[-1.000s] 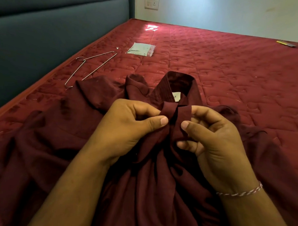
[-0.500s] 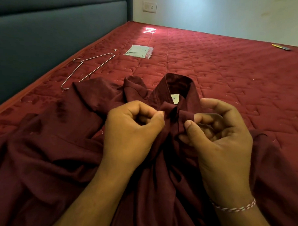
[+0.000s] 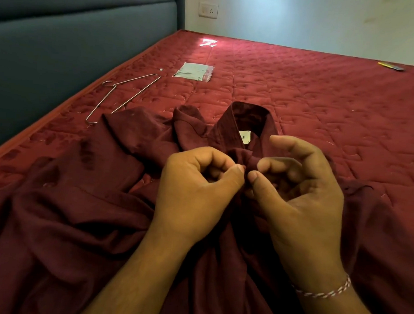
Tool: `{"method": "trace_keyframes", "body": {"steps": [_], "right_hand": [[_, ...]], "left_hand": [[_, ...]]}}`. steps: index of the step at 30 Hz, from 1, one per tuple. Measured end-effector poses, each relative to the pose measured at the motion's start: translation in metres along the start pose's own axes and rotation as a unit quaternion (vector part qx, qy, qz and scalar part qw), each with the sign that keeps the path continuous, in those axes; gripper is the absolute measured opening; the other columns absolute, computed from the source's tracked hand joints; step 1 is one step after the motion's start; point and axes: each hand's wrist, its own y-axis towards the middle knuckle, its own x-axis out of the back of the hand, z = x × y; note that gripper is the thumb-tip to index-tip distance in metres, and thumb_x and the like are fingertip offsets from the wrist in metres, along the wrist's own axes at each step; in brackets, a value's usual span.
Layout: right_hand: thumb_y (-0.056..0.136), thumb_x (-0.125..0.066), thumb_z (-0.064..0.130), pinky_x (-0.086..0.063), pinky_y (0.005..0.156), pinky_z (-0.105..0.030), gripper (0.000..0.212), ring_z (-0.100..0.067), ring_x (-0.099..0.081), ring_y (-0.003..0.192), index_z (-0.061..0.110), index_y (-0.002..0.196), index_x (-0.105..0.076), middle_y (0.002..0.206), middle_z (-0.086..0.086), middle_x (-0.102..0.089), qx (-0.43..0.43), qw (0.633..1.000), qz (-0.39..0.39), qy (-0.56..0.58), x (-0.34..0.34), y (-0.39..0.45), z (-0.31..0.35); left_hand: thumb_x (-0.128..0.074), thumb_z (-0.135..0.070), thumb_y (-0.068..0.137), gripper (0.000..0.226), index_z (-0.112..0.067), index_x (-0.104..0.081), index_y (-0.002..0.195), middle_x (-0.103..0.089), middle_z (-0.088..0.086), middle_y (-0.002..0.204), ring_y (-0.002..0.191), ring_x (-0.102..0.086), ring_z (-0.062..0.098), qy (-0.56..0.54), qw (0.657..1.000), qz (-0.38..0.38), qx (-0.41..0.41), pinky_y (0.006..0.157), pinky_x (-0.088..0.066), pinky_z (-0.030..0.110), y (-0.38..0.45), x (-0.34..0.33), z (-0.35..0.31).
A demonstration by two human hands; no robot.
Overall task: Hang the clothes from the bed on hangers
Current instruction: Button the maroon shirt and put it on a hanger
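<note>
Maroon cloth, thin and limp by the look of its folds: the shirt (image 3: 101, 212) should weigh little, slump wherever it is not held, and slide off a bare wire if it goes on unevenly. It lies crumpled on the red quilted bed (image 3: 320, 109), body spread toward the viewer, collar (image 3: 247, 116) standing up at the far end with a white label showing inside. The collar and the front placket are the firmest parts, so my judgement is that those, or the shoulder seams, are the places to take hold when feeding in a hanger. Left hand (image 3: 198, 187) and right hand (image 3: 301, 195) meet just below the collar, each with a grip of thumb against curled fingers, pinching the placket edges together (probably at the top button, though the button itself is too small to make out). A wire hanger (image 3: 123, 97) lies untouched on the bed near the headboard, well apart from the hands.
</note>
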Motion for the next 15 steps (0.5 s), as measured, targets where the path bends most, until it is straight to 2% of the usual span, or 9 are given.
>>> {"method": "trace_keyframes", "body": {"steps": [3,6,9,12,15], "right_hand": [[0.085,-0.074,-0.007,-0.061,0.068,-0.038,0.048,-0.023,-0.072,0.078,0.023,0.121,-0.064,0.09,-0.003,-0.073,0.0,1.0,0.019,0.012,0.0013,0.002,-0.0007],[0.093,-0.063,-0.01,-0.063,0.067,-0.032,0.044,-0.014,-0.071,0.079,0.022,0.124,-0.064,0.091,-0.004,-0.074,-0.013,0.999,0.034,0.036,0.0028,0.0037,-0.0024],[0.094,-0.059,-0.013,-0.061,0.063,-0.031,0.047,-0.017,-0.068,0.074,0.021,0.125,-0.064,0.092,-0.006,-0.073,-0.029,0.998,0.04,0.049,0.0041,0.0037,-0.0041],[0.09,-0.068,-0.011,-0.061,0.06,-0.032,0.051,-0.023,-0.064,0.067,0.025,0.126,-0.064,0.094,-0.007,-0.072,-0.036,0.997,0.052,0.054,0.004,0.0036,-0.0031],[0.085,-0.075,-0.007,-0.06,0.057,-0.031,0.056,-0.017,-0.063,0.06,0.028,0.127,-0.064,0.095,-0.003,-0.072,-0.024,0.997,0.062,0.028,0.0039,0.0037,-0.001]], "left_hand": [[-0.083,-0.014,0.085,0.017,-0.014,-0.074,0.07,-0.069,0.009,0.064,0.056,-0.059,0.011,-0.022,1.0,0.004,0.021,0.054,-0.049,0.027,0.0014,-0.0004,0.0003],[-0.079,-0.023,0.079,0.013,-0.015,-0.074,0.071,-0.069,0.021,0.071,0.061,-0.059,0.023,-0.067,0.996,0.018,0.052,0.06,-0.048,0.039,0.0035,-0.0004,0.0033],[-0.076,-0.021,0.079,0.011,-0.017,-0.074,0.069,-0.071,0.011,0.07,0.065,-0.064,0.022,-0.095,0.992,0.034,0.071,0.065,-0.051,0.039,0.004,-0.0001,0.0041],[-0.074,-0.007,0.088,0.019,-0.015,-0.075,0.07,-0.072,0.007,0.07,0.065,-0.064,0.016,-0.101,0.99,0.048,0.082,0.063,-0.053,0.03,0.0054,0.0006,0.0049],[-0.067,0.0,0.091,0.026,-0.014,-0.075,0.071,-0.07,0.004,0.069,0.064,-0.063,0.013,-0.099,0.989,0.059,0.096,0.061,-0.052,0.026,0.0071,0.0011,0.0063]]}}
